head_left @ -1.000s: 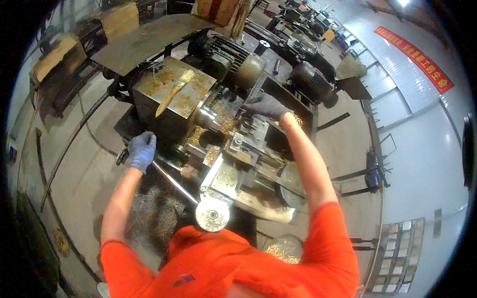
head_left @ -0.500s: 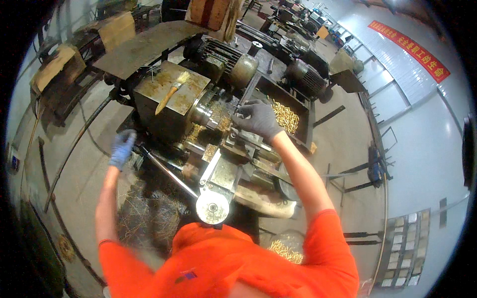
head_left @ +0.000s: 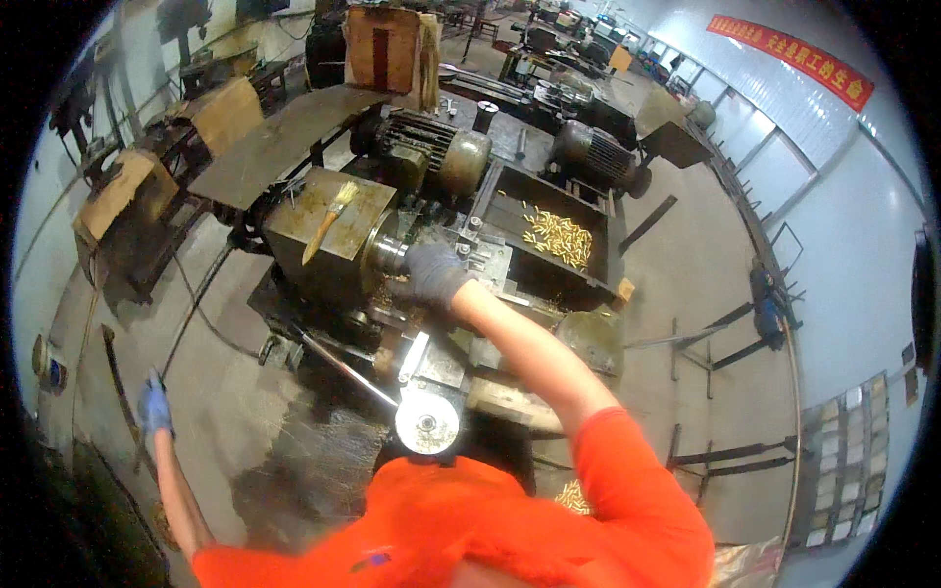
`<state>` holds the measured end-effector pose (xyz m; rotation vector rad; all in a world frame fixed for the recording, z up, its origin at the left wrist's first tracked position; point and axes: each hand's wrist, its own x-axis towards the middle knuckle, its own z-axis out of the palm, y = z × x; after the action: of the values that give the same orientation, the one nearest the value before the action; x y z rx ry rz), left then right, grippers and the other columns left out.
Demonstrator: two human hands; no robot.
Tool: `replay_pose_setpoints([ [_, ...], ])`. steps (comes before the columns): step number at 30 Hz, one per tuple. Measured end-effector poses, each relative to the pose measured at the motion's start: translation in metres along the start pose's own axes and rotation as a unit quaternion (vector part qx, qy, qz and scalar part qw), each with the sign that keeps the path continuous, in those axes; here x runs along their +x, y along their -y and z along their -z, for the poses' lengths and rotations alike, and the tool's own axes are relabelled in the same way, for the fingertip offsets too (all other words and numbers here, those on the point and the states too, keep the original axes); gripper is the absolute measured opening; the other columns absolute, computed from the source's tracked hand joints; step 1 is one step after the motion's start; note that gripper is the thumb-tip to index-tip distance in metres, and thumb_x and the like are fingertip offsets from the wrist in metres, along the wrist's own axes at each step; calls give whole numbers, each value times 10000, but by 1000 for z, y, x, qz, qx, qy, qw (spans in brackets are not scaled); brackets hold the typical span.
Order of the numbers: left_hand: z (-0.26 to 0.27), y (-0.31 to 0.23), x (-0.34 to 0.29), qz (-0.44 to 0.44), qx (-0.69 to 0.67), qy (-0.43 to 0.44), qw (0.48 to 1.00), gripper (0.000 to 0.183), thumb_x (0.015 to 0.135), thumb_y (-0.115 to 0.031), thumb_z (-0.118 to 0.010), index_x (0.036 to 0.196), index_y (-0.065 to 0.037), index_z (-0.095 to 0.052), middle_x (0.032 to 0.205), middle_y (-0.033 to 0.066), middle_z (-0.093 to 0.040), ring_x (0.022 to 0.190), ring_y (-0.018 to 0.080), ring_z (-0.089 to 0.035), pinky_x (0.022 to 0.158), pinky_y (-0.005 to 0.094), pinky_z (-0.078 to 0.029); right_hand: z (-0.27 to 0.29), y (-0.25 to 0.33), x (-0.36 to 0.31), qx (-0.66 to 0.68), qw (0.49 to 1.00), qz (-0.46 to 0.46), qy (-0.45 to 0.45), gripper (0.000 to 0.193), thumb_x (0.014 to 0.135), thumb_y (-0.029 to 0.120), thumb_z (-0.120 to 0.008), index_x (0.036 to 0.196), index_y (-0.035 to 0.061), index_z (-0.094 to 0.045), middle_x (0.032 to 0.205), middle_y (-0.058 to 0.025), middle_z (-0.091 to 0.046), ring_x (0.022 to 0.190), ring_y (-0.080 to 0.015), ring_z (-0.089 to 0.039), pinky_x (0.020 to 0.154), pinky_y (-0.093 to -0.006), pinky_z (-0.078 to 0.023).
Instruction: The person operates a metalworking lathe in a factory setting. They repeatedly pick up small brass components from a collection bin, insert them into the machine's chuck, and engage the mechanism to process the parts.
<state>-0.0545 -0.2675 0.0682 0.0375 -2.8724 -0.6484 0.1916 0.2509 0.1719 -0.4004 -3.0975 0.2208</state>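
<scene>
My right hand, in a dark grey glove, reaches over a small lathe close to its metal spindle nose. The back of the glove covers its fingers, and what they touch is hidden. Far out to the left, my left hand wears a blue glove and is blurred. It lies beside the lower end of a dark hose or rod; whether it grips that cannot be made out. A brush with a wooden handle rests on the lathe's headstock.
A metal tray beyond my right hand holds many small brass-coloured pieces. Electric motors stand behind the headstock. A long lever and a round handwheel stick out near my body. More brass pieces lie low down at my right.
My right hand has moved left and nearer, from above the tool slide to the spindle. My left hand has swung away from beside the lever, out to the left and down.
</scene>
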Motion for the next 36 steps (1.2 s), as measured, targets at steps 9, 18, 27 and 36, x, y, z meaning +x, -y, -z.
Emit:
replay_pose_setpoints([
  [9, 15, -81, -125, -1, 31, 35, 999, 521, 871, -502, -400, 787, -34, -613, 760, 175, -611, 697, 347, -567, 622, 421, -431, 23, -4, -32, 22, 996, -43, -68, 553, 703, 544, -555, 700, 1, -659, 650, -212, -596, 691, -346, -605, 706, -408, -481],
  [18, 17, -214, -110, -227, -232, 71, 943, 425, 813, -277, -594, 1185, -78, -540, 981, 116, -632, 837, 207, -608, 732, 329, -471, 62, -115, -130, -132, 945, -165, -249, 412, 709, 456, -605, 865, 79, -665, 913, -139, -632, 801, -294, -613, 689, -361, -482],
  [27, -21, -349, -121, -413, -110, -18, 904, 299, 816, -259, -584, 1078, -114, -580, 952, 127, -610, 817, 300, -605, 688, 364, -483, -23, -43, -234, 211, 950, -160, -165, 303, 697, 330, -661, 803, 45, -654, 819, -161, -620, 806, -325, -590, 689, -379, -466],
  [36, -38, -349, -127, -400, -282, -9, 872, 223, 788, -204, -598, 992, -118, -627, 902, 109, -644, 809, 286, -625, 692, 350, -497, -67, -12, -322, 324, 892, -255, -187, 251, 700, 247, -670, 722, 3, -618, 732, -147, -603, 705, -323, -591, 630, -352, -469],
])
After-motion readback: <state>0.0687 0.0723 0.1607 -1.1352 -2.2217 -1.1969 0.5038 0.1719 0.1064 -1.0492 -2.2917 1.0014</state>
